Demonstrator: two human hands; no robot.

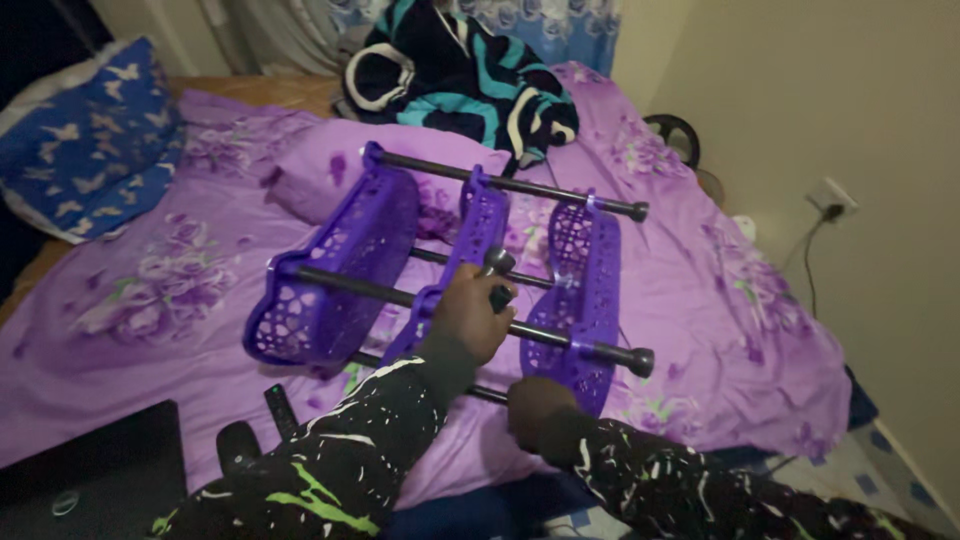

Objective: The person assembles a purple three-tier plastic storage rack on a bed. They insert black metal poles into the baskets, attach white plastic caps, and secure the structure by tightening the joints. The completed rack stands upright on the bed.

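Observation:
A purple plastic rack [330,270] with three lattice shelves and dark metal poles lies on its side on the bed. My left hand [468,318] is closed around a short dark pole piece [497,272] at the middle shelf [478,235], above the long front pole [560,340]. My right hand [535,408] is lower, gripping the near bottom pole [488,395] beside the right shelf [583,290]. Both sleeves are black with white and green splashes.
The bed carries a purple floral sheet [150,300], a blue butterfly pillow [85,140] at the far left and a teal, black and white striped garment [460,75] at the head. A dark remote [280,408] and a black flat thing [90,470] lie near me. A wall socket [832,197] is on the right.

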